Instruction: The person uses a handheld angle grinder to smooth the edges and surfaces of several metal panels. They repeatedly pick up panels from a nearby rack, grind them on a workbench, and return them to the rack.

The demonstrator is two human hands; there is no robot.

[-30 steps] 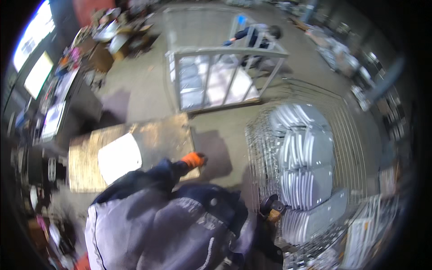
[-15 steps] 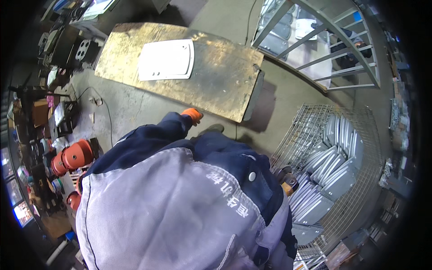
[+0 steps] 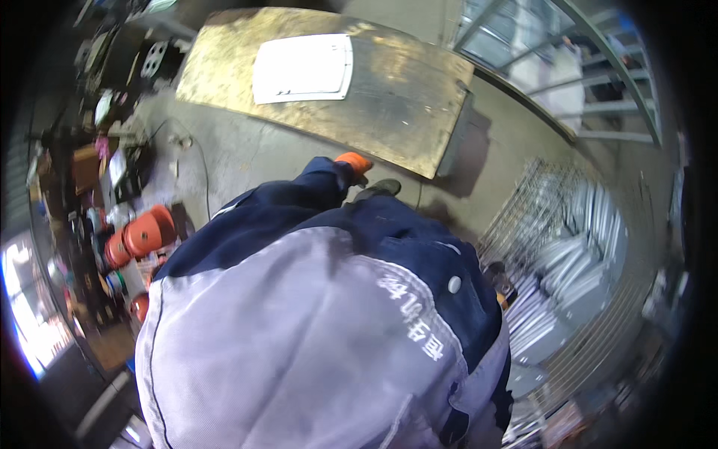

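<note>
The person is wearing a two-tone work jacket [image 3: 277, 352], pale grey-lavender cloth filling its near part and navy covering the right chest panel [image 3: 434, 269] and the left sleeve [image 3: 280, 196]. White lettering [image 3: 411, 318] is following the curved seam, and a round white button [image 3: 454, 284] is standing out farther right. An orange glove [image 3: 351, 159] is covering the left hand [image 3: 356, 164]; a dark shoe [image 3: 384, 186] is showing on the far side.

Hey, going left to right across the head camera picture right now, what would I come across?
Red buckets, then a white panel, then the gloved left hand, then a wire basket.
</note>
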